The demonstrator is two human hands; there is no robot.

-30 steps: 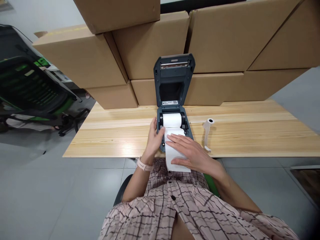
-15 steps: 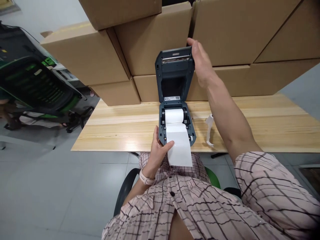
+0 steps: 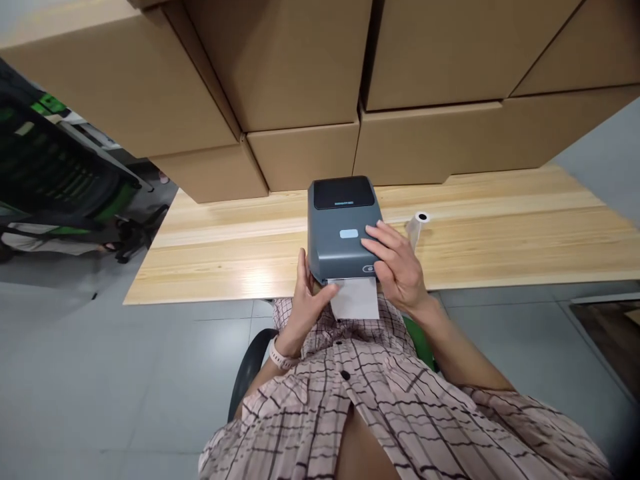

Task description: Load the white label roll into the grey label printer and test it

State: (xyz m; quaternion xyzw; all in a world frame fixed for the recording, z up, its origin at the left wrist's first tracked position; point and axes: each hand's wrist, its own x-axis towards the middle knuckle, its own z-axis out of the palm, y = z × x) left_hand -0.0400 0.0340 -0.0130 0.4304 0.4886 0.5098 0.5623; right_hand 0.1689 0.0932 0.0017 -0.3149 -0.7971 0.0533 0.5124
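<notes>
A dark grey label printer (image 3: 330,250) stands at the table's front edge with its lid down. From its front slot a strip of white label paper (image 3: 356,301) hangs over the edge. My left hand (image 3: 306,303) is at the printer's front left corner, its thumb on the paper's left edge and a finger up along the printer's side; its other fingers are partly hidden. My right hand (image 3: 400,270) lies open on the lid's right front, fingers spread and pressing flat. Right of the printer, a small white paper roll (image 3: 416,227) stands on the table.
Large cardboard boxes (image 3: 305,67) are stacked along the back of the wooden table (image 3: 500,233), close behind the printer. A dark office chair with green parts (image 3: 55,167) is at the left, where part of another person also shows.
The printer's lid has swung down from upright to shut, covering the label roll inside. My right hand has come down with it onto the top. My left hand has stayed at the paper.
</notes>
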